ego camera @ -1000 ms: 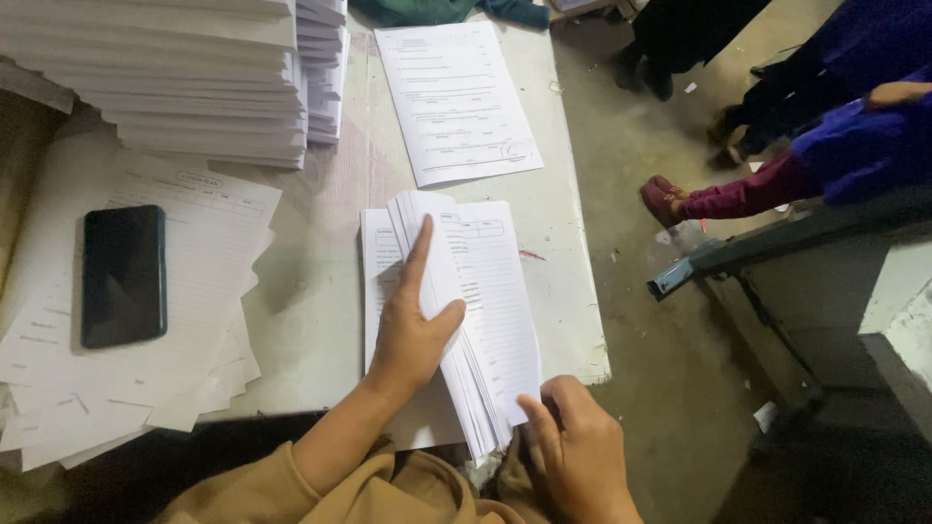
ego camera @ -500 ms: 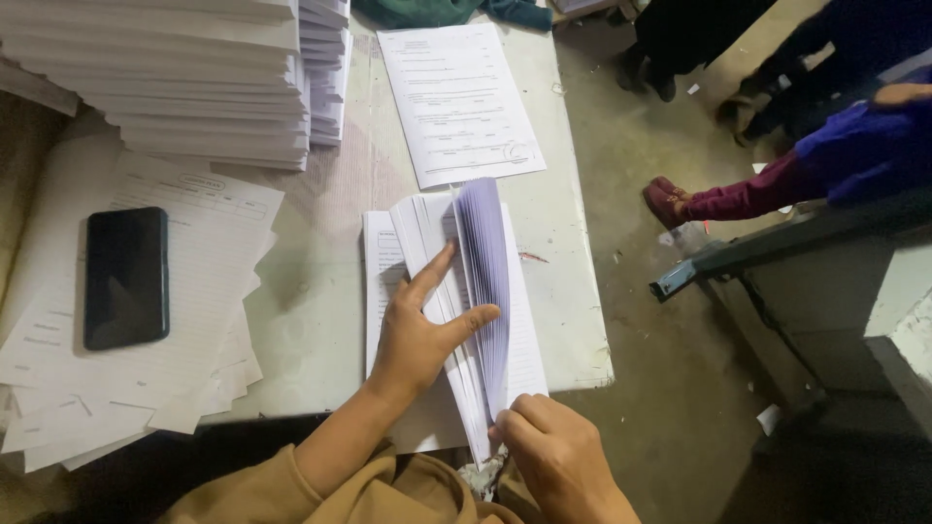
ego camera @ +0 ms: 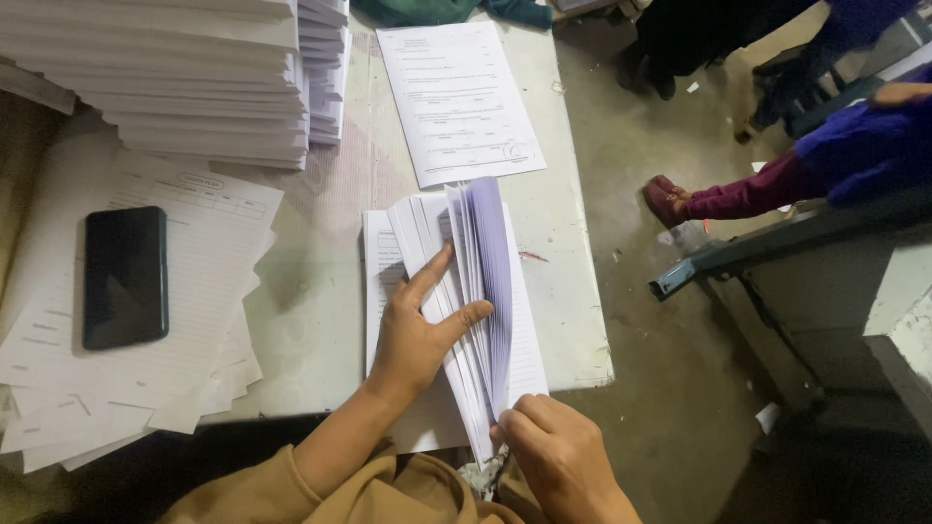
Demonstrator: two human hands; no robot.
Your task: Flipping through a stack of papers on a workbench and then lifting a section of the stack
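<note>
A print or paper-handling workshop — tall stacks of printed sheets (ego camera: pixel 184 78) crowd the far left corner of a worn tabletop (ego camera: pixel 320 301), beside a bare concrete floor (ego camera: pixel 670 408) and metal machine frame (ego camera: pixel 777 243).

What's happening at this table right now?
A person is leafing through a stack of printed sheets on a pale table. The left hand presses flat on the turned pages, thumb against the standing ones, while the right hand grips the stack's near corner, so the sheets stand fanned up. A single printed sheet lies beyond; a black phone rests on loose papers to the left, and tall paper stacks sit behind.
</note>
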